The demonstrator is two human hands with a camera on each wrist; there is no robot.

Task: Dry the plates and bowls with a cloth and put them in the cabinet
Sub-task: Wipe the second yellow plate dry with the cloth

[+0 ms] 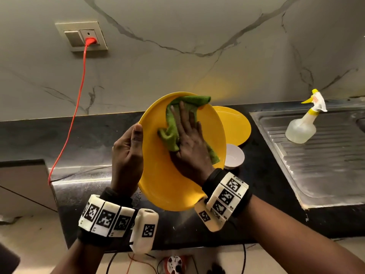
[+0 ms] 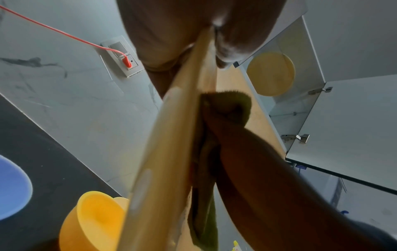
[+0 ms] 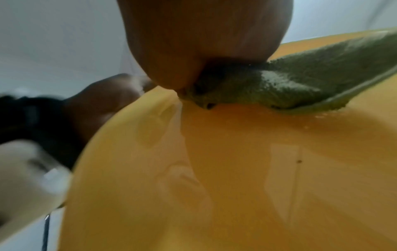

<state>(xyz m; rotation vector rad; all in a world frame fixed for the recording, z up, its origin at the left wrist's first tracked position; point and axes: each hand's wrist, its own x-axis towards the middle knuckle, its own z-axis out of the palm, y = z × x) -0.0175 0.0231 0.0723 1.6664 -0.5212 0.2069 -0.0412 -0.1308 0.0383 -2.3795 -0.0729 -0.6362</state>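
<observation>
Black stone countertop (image 1: 83, 135), glossy; marble-veined wall panel (image 1: 177, 46) behind. Left hand (image 1: 127, 155) grips the left rim of a tilted, smooth round yellow plate (image 1: 164, 184), thumb over the edge. Right hand (image 1: 189, 143), fingers spread flat, presses a nubbly green cloth (image 1: 171, 129) against the plate's face. Beyond the right hand: second yellow plate (image 1: 235, 125), small white bowl (image 1: 235, 156), ribbed steel drainboard (image 1: 316, 155).

Left hand (image 1: 128, 153) gripping; right hand (image 1: 189, 139) pressed flat.
</observation>
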